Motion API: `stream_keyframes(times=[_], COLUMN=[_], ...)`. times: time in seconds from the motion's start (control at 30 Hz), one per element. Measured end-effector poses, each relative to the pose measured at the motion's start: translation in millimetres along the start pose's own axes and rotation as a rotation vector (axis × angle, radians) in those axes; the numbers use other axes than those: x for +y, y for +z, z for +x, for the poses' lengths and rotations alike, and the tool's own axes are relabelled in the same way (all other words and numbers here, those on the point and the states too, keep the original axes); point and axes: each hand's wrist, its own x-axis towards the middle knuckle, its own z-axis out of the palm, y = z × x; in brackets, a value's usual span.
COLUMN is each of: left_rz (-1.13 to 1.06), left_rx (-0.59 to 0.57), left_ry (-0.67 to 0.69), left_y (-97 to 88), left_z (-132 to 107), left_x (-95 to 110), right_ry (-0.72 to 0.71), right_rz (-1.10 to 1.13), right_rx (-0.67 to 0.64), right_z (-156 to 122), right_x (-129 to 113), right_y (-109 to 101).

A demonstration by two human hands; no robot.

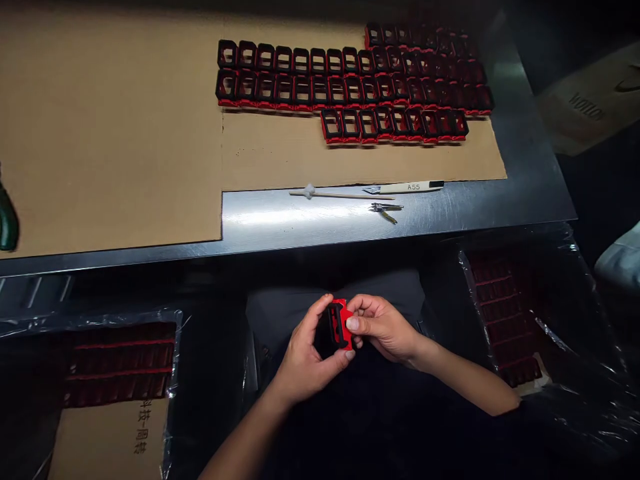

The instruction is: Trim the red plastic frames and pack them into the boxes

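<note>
A red and black plastic frame part (338,325) is held above my lap, tilted on its side. My left hand (311,353) grips it by its two ends, thumb at the bottom and fingers at the top. On its right face, the thumb and fingers of my right hand (383,328) pinch the red edge. Whether the right fingers hold anything small besides the part is hidden. Beyond my hands, rows of similar red and black frame parts (350,91) stand on the cardboard sheet (280,150).
On the metal table edge (270,223) lie a craft knife (413,187), a wooden stick with white fluff (340,195) and small metal pieces (387,211). A green handle (7,220) is at far left. Plastic-lined bins (173,373) with more parts flank my lap.
</note>
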Motion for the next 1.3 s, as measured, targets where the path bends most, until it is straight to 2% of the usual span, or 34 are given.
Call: stream_keyframes(times=[0.33,0.77,1.07,1.23,1.3], left_rz=[0.014,0.007,-0.030,0.035,0.017], left_rx=[0.006,0.051,0.009,-0.004,0.024], left_ry=[0.000,0.083,0.026,0.215,0.260], left_y=[-0.6,1.6,-1.5,-4.0,-5.8], left_z=[1.2,2.8,2.0,7.7,9.6], left_x=[-0.4,5.6,0.2,-3.6,-4.6], right_ry=[-0.011,0.134,0.031,0.047,-0.031], right_rz=[-0.008,0.140,-0.031,-0.127,-0.266], right_rx=[0.007,-0.039,-0.009,-0.053,-0.055], right_z=[1.1,4.6,1.7,1.9,1.5], right_x=[0.4,6.8,-1.6,0.2,-10.0], right_y=[-1.5,-9.0,-1.6,-3.3,-5.8])
